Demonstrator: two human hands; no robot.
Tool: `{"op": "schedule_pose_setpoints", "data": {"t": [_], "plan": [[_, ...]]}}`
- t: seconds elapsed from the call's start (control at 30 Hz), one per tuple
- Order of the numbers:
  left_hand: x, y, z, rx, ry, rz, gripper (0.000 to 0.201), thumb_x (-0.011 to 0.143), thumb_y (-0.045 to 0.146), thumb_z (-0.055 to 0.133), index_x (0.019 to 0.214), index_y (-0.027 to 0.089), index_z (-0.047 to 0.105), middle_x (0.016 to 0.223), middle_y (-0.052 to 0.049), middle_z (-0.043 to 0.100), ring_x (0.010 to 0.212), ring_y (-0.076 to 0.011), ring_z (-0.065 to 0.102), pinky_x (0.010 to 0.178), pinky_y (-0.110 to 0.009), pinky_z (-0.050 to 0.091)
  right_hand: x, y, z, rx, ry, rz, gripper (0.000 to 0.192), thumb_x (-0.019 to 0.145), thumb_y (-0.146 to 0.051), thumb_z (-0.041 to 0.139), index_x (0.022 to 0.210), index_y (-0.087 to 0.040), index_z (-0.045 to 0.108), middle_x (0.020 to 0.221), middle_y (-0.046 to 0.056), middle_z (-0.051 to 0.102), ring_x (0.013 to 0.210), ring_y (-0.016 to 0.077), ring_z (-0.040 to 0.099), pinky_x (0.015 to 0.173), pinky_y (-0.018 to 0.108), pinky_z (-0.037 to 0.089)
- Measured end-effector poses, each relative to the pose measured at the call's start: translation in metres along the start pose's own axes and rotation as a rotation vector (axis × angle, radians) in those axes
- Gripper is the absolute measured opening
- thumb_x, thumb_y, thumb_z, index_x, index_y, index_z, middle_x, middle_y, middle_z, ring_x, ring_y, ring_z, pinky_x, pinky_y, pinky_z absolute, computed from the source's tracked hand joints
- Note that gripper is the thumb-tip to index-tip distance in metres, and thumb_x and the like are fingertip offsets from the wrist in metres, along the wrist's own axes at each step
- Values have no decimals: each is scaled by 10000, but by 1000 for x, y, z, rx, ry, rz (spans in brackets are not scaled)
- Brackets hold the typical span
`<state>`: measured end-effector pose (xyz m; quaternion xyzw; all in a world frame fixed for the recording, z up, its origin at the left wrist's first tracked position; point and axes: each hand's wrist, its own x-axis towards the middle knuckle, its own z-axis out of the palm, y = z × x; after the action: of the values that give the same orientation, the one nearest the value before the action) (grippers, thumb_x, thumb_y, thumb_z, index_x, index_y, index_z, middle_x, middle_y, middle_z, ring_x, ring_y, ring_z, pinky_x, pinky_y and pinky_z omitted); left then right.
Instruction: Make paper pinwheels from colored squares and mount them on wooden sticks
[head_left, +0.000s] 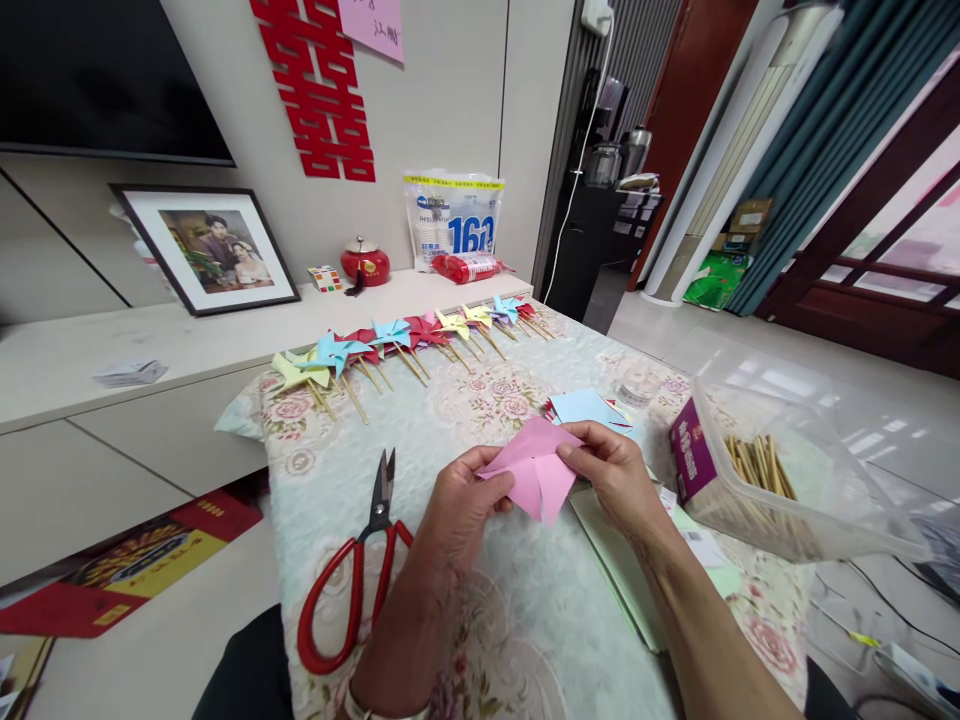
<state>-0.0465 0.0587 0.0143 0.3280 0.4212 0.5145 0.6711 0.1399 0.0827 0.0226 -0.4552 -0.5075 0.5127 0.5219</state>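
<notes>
Pink paper (536,470) held at frame centre, above tabletop (465,420), folded into pointed flaps. Left hand (461,510) pinched on its left edge, right hand (611,470) gripped on right corner. Red-handled scissors (360,570) laid lower left of hands, blades closed. Row of finished pinwheels (405,345) lined along far tabletop edge. Blue paper sheets (589,408) seen just behind pink paper. Clear box with wooden sticks (757,465) placed at right.

Daylight came in from the windows (907,240) on the right, and the room was bright and evenly lit. Shadows were soft. Glare whitened the plastic box (817,440). Wide-angle distortion bent the edges; corners blurred slightly.
</notes>
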Motion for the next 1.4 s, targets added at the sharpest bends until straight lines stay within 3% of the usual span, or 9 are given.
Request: {"op": "schedule_pose_setpoints", "data": {"t": [0.23,0.37,0.6,0.73,0.87,1.0,1.17,1.27,1.4], "plan": [[2,2,0,45,74,16,278,593,244,759,838,128,696,650,-2,663,567,-108,527,558,-229,394,-1,-4,-7,93,-35,45,398,796,-564,730,938,-196,780,900,66,750,786,186,647,698,282,476],[-2,10,-1,139,52,56,243,600,247,742,807,122,717,659,-7,669,581,-107,527,561,-222,398,-1,-5,-10,105,-99,176,517,840,-650,632,985,-173,769,936,101,758,794,201,662,715,302,483],[-6,10,-9,304,4,32,229,638,227,667,837,123,717,646,6,671,575,-109,529,565,-216,390,-6,-4,1,-152,-316,329,307,788,-441,722,949,-180,742,755,13,693,607,136,547,563,254,369],[-3,2,-15,436,36,11,244,625,210,614,829,125,716,594,26,626,528,-102,474,521,-214,345,-4,6,5,-253,-392,346,279,748,-340,708,978,-183,725,761,13,692,622,148,559,571,260,391],[0,-2,-18,587,100,1,254,650,175,572,855,141,718,539,48,557,503,-112,443,500,-228,320,-2,13,7,-396,-353,204,273,821,-391,627,933,-167,734,846,41,709,721,182,596,632,285,433],[2,-2,-19,821,196,15,259,665,107,545,842,163,727,634,13,619,589,-148,525,563,-250,380,-5,7,10,-543,-291,31,402,921,-497,514,1004,-176,742,900,55,714,809,217,616,693,316,442],[2,-2,-17,1111,248,132,263,727,94,546,897,176,729,896,-61,685,790,-205,613,732,-301,452,-7,9,16,-744,-300,-66,294,790,-302,701,1061,-194,737,931,61,733,797,223,622,708,328,439],[2,-4,-18,1288,290,168,321,752,82,551,1016,159,716,1032,-100,667,852,-220,631,825,-330,463,-7,14,19,-804,-292,-147,325,749,-157,701,1067,-207,743,1014,78,741,870,236,634,762,340,446],[2,-8,-22,1395,306,186,371,784,100,561,1132,146,679,1136,-128,630,865,-231,638,846,-353,470,-9,15,20,-776,-321,-150,347,745,-196,751,1092,-214,741,985,73,728,821,221,621,730,331,446]]}}
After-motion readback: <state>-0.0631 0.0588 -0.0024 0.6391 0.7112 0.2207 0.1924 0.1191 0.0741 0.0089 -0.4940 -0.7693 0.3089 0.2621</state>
